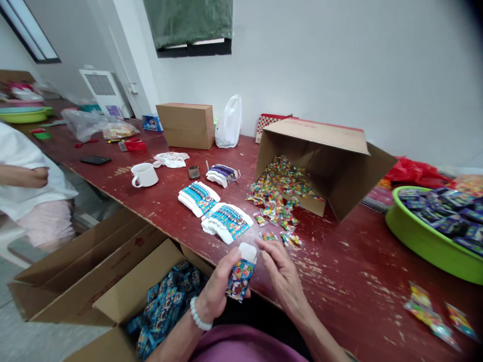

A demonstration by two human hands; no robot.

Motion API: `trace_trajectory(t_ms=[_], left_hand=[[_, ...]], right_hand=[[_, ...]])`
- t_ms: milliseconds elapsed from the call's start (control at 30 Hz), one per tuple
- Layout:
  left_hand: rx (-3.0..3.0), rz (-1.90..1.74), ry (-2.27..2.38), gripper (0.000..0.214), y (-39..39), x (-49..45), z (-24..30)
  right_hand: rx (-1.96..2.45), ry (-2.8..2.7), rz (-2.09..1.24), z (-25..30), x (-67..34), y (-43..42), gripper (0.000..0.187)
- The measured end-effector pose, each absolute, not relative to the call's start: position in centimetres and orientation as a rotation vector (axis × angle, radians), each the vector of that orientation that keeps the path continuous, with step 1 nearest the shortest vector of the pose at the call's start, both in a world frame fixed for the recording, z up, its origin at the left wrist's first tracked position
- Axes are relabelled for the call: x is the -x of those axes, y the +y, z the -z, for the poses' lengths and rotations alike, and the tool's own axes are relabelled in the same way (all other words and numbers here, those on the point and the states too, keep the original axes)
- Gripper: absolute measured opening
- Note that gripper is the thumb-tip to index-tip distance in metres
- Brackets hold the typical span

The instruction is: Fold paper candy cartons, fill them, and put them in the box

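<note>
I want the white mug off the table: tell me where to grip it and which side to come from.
Grip the white mug by its handle, which seems to stick out toward the picture's left. It stands upright, apart from the things around it, so a hand can come in level from that side.

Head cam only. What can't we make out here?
All head view.
- Inside of small blue printed paper carton: hidden by its white flap and left hand.
- Whether right hand pinches anything: too small.
- Cut by right edge: round green plastic basin.
- Print on fanned blue-and-white flat cartons: too small.
</note>
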State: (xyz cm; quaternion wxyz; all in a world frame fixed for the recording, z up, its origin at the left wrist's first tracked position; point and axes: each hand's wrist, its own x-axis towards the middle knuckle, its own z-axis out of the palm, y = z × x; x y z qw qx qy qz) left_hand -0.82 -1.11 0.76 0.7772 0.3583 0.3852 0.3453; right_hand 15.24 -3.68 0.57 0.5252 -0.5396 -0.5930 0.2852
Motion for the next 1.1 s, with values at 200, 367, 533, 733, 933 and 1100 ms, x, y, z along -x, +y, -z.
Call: trace_trajectory(t_ms=[200, 367, 533, 733, 933, 1100], left_hand=[[-0.546, -0.821, 0.842, 0.045, -0.8, 0.8, -0.5], [-0.647, -0.915, 0.875, 0.038, -1.3, 0.7, -0.4], [-0.799, -0.907, 0.874, 0.043, -1.5, 0.6, 0.1], [-0.810, -0.896, 0.893, 0.053, -1.6, 0.3, -0.3], [-0.616, -0.771, 0.843, 0.058, -1.4, 0.3, -1.1], [-0.604, -0.776, 0.834, 0.048, -1.1, 0.2, -0.5]], right_hand=[[1.237, -1.380, -0.710, 0.5, -14.4, -4.2, 0.012], [1.179, -1.512, -0.719, 0.4, -14.1, -4.2, 0.016], [1.242, -1.464, -0.894, 0.0, -14.6, -3.4, 0.014], [1.319, -1.303, -1.119, 0.0, -14.7, -2.6, 0.033], [1.216, -1.454, -0.950, 0.1, -15.4, -2.9, 0.014], [1.152, -1.603, -0.950, -0.6, -15.8, -3.0, 0.015]])
